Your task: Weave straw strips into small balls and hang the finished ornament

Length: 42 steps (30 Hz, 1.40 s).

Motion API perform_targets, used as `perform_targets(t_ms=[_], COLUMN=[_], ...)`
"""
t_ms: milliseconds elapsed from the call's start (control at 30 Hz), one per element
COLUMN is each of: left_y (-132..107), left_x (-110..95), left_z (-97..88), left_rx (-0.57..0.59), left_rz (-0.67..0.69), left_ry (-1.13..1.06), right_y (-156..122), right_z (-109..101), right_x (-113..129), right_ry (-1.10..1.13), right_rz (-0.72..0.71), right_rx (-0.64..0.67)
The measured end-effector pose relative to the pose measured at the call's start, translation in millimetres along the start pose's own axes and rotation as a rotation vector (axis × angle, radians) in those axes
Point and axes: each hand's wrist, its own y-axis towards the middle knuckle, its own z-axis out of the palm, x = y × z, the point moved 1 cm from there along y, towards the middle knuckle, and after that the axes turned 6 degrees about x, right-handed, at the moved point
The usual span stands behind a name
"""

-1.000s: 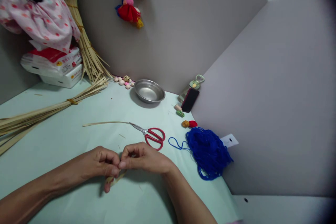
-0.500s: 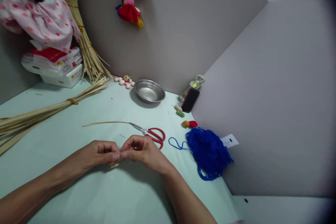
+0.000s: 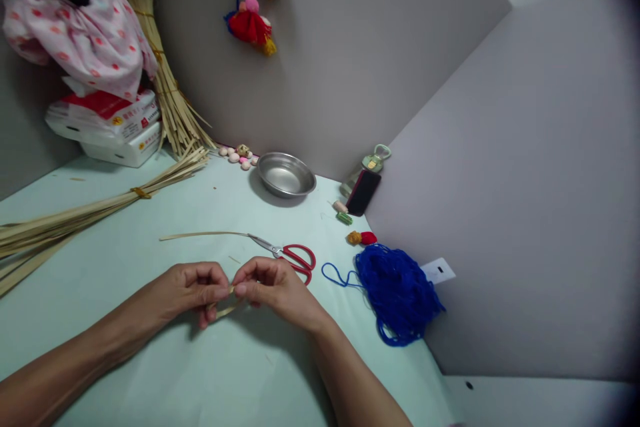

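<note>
A thin straw strip (image 3: 226, 312) lies in the grip, bent in a small loop beneath the fingertips of the left hand (image 3: 197, 288) and the right hand (image 3: 270, 287). Both hands are clamped on it, thumb against finger, the two pinches nearly meeting; the fingers cover the join, so whether it is folded or knotted there I cannot tell. The step in hand looks like shaping the strip, and the next move probably calls for firm pinches while an end is tucked or turned. Just beyond the grip, partly hidden by the right hand, lie red-handled scissors (image 3: 277, 251), with a loose strip (image 3: 205, 235) running left from their tip. Blue yarn (image 3: 397, 293) is heaped right of the grip; a tied straw bundle (image 3: 105, 210) lies left and beyond. Farther out there, the tissue packs (image 3: 105, 113) carry red print, too small to read. I can make out no brand elsewhere.
</note>
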Motion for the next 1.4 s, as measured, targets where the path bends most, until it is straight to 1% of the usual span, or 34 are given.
perform_targets(t_ms=[67, 133, 267, 400, 533, 733, 867, 1000, 1067, 1133, 1200, 1267, 1333, 1400], left_y=[-2.8, -6.4, -11.7, -11.8, -10.1, -7.6, -9.9, -12.2, -12.5, -12.8, -13.4, -14.3, -15.5, -16.9], left_x=[-5.8, -13.3, -23.0, -17.9, -10.2, -11.6, -19.0, -28.1, -31.5, -33.8, -35.6, -38.0, -42.0, -46.8], left_z=[2.1, 5.0, 7.9, 3.0, -2.1, -1.9, 2.4, 6.2, 6.5, 5.6, 4.0, 2.5, 1.6, 1.1], left_rx=[-0.057, -0.088, -0.132, -0.166, -0.200, -0.275, -0.290, -0.366, -0.419, -0.476, -0.525, -0.545, -0.563, -0.609], left_rz=[0.036, 0.059, 0.056, 0.060, 0.076, 0.117, 0.121, 0.097, 0.102, 0.121, 0.136, 0.141, 0.152, 0.175], left_ry=[-0.018, -0.032, -0.071, -0.161, -0.228, -0.264, -0.294, -0.336, -0.369, -0.406, -0.452, -0.489, -0.520, -0.534], right_y=[0.2, 0.3, 1.9, 4.3, 4.5, 3.5, 4.3, 5.9, 7.0, 8.2, 9.3, 9.6, 7.6, 2.0], right_z=[-0.7, -1.5, -4.1, -6.1, -4.9, -1.4, -2.3, -5.6, -8.2, -12.0, -17.9, -26.5, -37.6, -48.8], right_x=[-1.3, -1.8, -1.0, 0.7, 3.4, 2.7, -1.8, -1.5, -0.5, -0.4, -0.7, -0.4, 2.0, 7.1], right_ry=[-0.003, -0.016, -0.011, 0.026, 0.049, 0.077, 0.214, 0.344, 0.378, 0.375, 0.303, 0.210, 0.124, 0.016], right_rz=[-0.004, -0.014, -0.031, -0.029, -0.058, -0.092, -0.079, -0.061, -0.074, -0.088, -0.098, -0.111, -0.124, -0.127], right_rx=[-0.023, -0.050, -0.083, -0.137, -0.177, -0.206, -0.198, -0.185, -0.235, -0.327, -0.421, -0.490, -0.537, -0.572])
